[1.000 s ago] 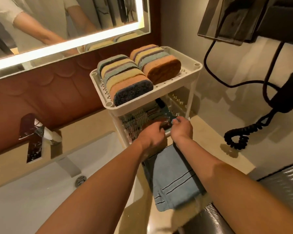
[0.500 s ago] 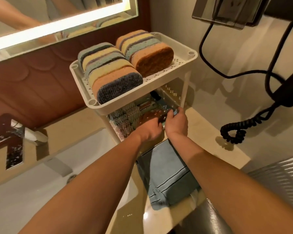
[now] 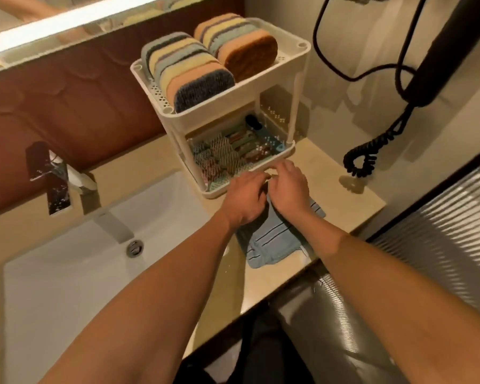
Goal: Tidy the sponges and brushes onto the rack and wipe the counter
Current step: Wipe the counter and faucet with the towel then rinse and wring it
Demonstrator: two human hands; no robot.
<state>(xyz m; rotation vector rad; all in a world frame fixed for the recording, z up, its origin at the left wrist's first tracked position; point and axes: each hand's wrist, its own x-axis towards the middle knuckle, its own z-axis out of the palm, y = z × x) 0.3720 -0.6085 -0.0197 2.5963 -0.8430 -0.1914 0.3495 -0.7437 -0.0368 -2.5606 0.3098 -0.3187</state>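
- Your sponges [image 3: 203, 65] look done: two rows stand on edge on the top tier of the rack [image 3: 219, 108], above and beyond both hands.
- The brushes [image 3: 225, 157] lie packed in the lower tier, just past your fingertips. I see no loose sponge or brush on the counter [image 3: 341, 198] around your hands, so the tidying half looks finished.
- Your left hand [image 3: 244, 199] hovers at the lower tier's front lip with its fingers curled down. I cannot tell whether it pinches anything.
- Your right hand [image 3: 288, 189] sits beside it, nearly touching, with its fingers relaxed and reaching toward that same lip. It holds nothing I can see.
- The blue cloth [image 3: 272, 242] lies flat under your wrists and runs back toward you along the counter.
- Wiping is what remains, by my judgement: the cloth is not yet gathered up, and bare counter stretches to the right of your right hand, with the sink [image 3: 67, 273] left of your left arm.
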